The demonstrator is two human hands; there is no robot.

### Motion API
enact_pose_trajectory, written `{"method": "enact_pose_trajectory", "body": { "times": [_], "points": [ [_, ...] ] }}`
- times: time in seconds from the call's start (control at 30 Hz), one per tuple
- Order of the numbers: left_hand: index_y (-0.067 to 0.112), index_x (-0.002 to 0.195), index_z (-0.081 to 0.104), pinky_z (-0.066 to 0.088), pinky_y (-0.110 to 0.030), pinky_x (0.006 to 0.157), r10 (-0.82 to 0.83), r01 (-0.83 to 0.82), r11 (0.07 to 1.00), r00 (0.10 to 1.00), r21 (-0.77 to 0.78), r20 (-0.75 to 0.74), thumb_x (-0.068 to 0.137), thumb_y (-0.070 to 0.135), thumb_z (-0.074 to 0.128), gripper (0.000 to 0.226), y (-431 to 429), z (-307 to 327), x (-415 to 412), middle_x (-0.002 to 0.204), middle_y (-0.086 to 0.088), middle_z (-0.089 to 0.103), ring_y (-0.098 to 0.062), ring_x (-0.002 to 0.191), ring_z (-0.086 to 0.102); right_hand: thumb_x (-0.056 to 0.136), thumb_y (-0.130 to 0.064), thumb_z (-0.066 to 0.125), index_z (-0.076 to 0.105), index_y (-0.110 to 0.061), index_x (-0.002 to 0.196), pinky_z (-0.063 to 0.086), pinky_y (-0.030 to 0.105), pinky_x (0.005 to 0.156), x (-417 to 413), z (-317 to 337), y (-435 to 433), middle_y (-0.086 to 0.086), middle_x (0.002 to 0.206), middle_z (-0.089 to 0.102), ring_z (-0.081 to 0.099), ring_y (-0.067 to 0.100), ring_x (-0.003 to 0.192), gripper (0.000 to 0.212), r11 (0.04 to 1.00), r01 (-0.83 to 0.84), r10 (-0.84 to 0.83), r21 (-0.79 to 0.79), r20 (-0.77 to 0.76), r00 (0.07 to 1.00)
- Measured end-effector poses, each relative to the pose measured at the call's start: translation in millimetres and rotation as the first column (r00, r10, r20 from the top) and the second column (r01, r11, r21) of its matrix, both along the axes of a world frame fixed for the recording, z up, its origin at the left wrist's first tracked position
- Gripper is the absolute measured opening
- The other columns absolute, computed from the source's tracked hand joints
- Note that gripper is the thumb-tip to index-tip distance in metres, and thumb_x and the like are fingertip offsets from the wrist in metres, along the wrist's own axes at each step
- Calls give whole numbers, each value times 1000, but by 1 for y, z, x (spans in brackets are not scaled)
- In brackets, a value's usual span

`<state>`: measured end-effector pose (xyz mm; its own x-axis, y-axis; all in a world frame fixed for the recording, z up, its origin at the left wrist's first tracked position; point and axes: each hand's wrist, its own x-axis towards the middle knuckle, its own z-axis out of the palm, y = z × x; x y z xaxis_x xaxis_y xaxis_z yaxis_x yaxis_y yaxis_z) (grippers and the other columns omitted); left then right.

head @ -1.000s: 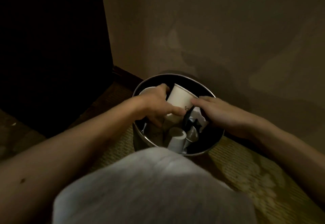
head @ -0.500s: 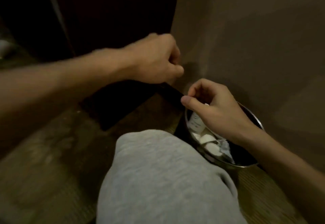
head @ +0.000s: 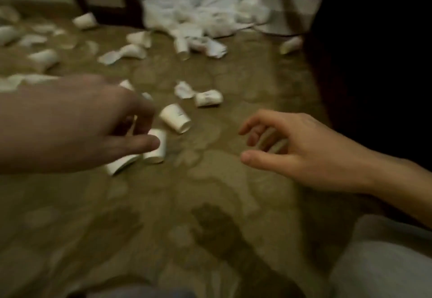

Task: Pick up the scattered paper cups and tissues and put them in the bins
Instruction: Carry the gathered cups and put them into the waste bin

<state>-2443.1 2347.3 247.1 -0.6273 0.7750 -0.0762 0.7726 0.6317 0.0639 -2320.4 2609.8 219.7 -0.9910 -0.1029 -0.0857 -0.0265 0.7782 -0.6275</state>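
Observation:
White paper cups and crumpled tissues lie scattered over the patterned carpet. My left hand [head: 93, 122] hovers with thumb and fingers apart, holding nothing, just above two lying cups: one [head: 157, 148] beside the thumb tip, another [head: 120, 164] partly under the hand. A third cup [head: 176, 118] lies just beyond them. Further back are a crushed cup [head: 208, 98] and a tissue [head: 184, 89]. My right hand [head: 304, 155] hangs over bare carpet with loosely spread fingers, holding nothing. No bin is in view.
A big heap of white tissue or wrapping [head: 198, 14] lies at the back. More cups and tissues are strewn at the far left [head: 43, 59], and one cup [head: 291, 45] lies by dark furniture [head: 374, 63] on the right. My grey-clad knee [head: 385, 262] fills the lower right.
The view has swung from the metal bin by the wall to the littered carpet. Both hands have left the bin and now reach out over the floor, empty.

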Motion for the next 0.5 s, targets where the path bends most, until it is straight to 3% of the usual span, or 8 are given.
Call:
{"method": "enact_pose_trajectory", "body": {
  "times": [0.07,0.1,0.17,0.33,0.4,0.5],
  "points": [
    [48,74,51,36,-22,47,133,-133,991,989,-16,71,74,78,44,30,-47,-24,-2,80,38,56,16,74,53,71,-69,59,57,-49,107,56,19,72,-34,-23,-32,-21,100,62,63,-10,86,41,994,-103,94,45,163,982],
    [45,74,52,40,-25,51,195,-193,981,975,-27,103,72,78,43,34,-73,-47,-6,73,26,60,7,69,56,70,-72,58,56,-51,107,56,17,72,-51,-33,-48,-22,101,62,63,-12,87,43,988,-141,124,63,222,967],
    [38,74,54,44,-29,59,330,-332,943,914,-31,237,75,71,50,33,-111,-88,-12,65,16,57,0,63,54,65,-77,53,56,-50,109,55,17,71,-84,-50,-76,-22,103,63,63,-13,87,52,980,-182,150,79,309,939],
    [30,81,61,47,-33,70,511,-606,793,718,63,472,86,54,61,24,-165,-178,-41,72,14,57,-12,78,59,63,-76,53,56,-42,113,49,14,60,-161,-86,-140,-15,101,66,64,-10,80,61,971,-202,129,126,434,892],
    [27,85,64,48,-34,75,566,-703,707,626,75,536,87,50,63,24,-178,-206,-50,76,11,59,-20,86,61,75,-66,61,56,-35,117,54,22,65,-184,-104,-158,-12,98,67,67,0,78,52,973,-175,84,151,475,876],
    [23,94,66,50,-37,87,624,-809,588,467,17,627,89,47,64,24,-189,-237,-65,97,-4,69,-27,100,62,84,-53,65,53,-27,125,57,35,74,-207,-126,-174,-9,96,68,66,8,80,50,972,-135,16,194,517,856]
  ]
}}
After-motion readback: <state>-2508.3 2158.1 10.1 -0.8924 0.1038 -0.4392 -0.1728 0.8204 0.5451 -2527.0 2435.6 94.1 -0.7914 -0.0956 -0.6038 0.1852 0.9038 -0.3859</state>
